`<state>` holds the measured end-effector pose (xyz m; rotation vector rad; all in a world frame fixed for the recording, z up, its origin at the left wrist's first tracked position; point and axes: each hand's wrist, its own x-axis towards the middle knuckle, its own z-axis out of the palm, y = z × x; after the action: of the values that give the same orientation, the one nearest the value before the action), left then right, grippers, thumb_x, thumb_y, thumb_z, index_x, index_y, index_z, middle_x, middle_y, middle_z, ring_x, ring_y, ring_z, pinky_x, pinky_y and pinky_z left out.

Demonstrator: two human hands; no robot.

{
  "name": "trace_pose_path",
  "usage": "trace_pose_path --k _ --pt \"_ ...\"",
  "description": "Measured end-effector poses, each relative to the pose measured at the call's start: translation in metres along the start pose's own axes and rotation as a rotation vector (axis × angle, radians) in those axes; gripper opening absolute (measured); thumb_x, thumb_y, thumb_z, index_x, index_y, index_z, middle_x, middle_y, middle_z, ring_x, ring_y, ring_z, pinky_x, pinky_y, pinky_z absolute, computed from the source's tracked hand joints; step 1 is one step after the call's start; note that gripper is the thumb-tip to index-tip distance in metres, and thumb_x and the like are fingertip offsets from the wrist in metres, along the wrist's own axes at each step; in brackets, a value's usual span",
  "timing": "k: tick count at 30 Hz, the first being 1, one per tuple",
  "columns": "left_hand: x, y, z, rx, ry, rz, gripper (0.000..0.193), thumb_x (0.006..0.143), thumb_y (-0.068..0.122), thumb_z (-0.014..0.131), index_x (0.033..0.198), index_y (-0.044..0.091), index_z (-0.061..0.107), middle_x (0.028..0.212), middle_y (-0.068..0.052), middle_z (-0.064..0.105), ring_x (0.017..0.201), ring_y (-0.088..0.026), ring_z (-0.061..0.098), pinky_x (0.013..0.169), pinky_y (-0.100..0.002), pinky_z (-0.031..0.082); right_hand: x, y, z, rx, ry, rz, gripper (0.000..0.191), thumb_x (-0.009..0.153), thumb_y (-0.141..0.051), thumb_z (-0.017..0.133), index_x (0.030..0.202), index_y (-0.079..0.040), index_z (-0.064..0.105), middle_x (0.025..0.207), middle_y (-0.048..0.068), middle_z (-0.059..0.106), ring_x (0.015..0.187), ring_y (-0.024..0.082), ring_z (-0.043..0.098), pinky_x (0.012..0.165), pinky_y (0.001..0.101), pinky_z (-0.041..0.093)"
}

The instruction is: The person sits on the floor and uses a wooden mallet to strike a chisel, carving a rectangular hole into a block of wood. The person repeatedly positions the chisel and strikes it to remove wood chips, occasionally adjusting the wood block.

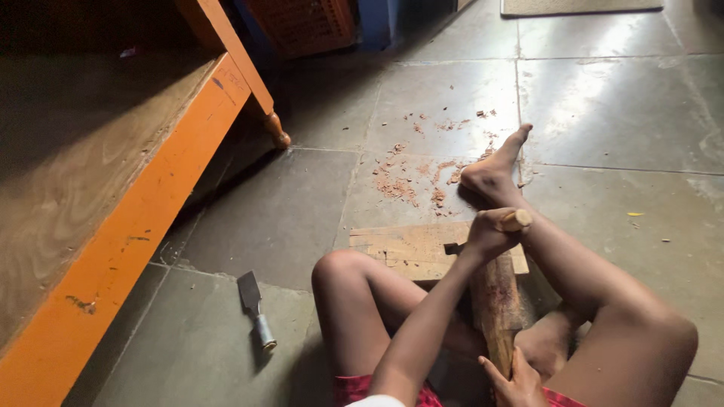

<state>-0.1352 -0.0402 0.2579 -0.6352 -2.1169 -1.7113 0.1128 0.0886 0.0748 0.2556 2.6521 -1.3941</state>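
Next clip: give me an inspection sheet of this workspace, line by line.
Surface: grey stone tile floor; person sits on it.
Job's things: wooden piece propped on a flat wooden board; wooden-handled tool.
Clutter: wood shavings; loose chisel on the floor.
Grippers: left hand grips the tool's handle; right hand steadies the wooden piece.
Cables: nothing seen.
Surroundings: orange-framed wooden bed, orange crate.

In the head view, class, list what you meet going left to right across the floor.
Orange wooden bench → chisel lying on the tiles → bent knee → left hand gripping a wooden handle → small yellow scrap.
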Motion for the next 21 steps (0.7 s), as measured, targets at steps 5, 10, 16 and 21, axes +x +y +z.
trace_pose_path --k 5,10,16,21 --pt "-0.029 -0.013 -0.077 -0.486 0.131 -0.192 0.013 0.092 0.011 0.073 0.086 0.005 0.064 0.071 0.002 0.059 0.062 -0.007 0.054 0.055 -0.026 0.044 -0.009 -0.039 -0.015 -0.291 -0.026 0.033 0.073 0.079 -0.063 0.067 0.129 -0.009 0.06 0.098 0.024 0.076 0.098 0.038 0.075 0.085 0.049 0.058" --pt "-0.038 -0.017 -0.089 -0.49 0.256 -0.268 0.019 0.097 0.009 0.071 0.082 0.005 0.06 0.067 0.002 0.053 0.056 -0.007 0.048 0.052 -0.025 0.04 0.011 -0.055 -0.038 -0.742 -0.205 0.264 0.084 0.084 -0.085 0.044 0.114 -0.013 0.075 0.099 0.02 0.077 0.102 0.037 0.077 0.094 0.0486 0.06" --pt "0.013 -0.005 -0.001 0.189 0.029 0.107 0.023 0.081 0.027 0.077 0.09 0.007 0.07 0.084 -0.014 0.07 0.079 -0.031 0.069 0.072 -0.042 0.056 -0.023 -0.143 -0.077 -0.669 -0.042 0.143 0.073 0.088 -0.077 0.046 0.102 -0.01 0.071 0.096 0.018 0.076 0.095 0.039 0.074 0.084 0.0525 0.059" --pt "-0.009 0.01 -0.033 0.02 -0.239 -0.284 0.039 0.088 0.035 0.078 0.113 0.007 0.065 0.099 -0.016 0.071 0.09 -0.03 0.073 0.085 -0.043 0.058 0.016 -0.246 -0.093 -0.438 0.111 -0.092 0.057 0.094 -0.063 0.049 0.098 -0.008 0.063 0.088 0.014 0.066 0.086 0.034 0.064 0.074 0.0481 0.053"
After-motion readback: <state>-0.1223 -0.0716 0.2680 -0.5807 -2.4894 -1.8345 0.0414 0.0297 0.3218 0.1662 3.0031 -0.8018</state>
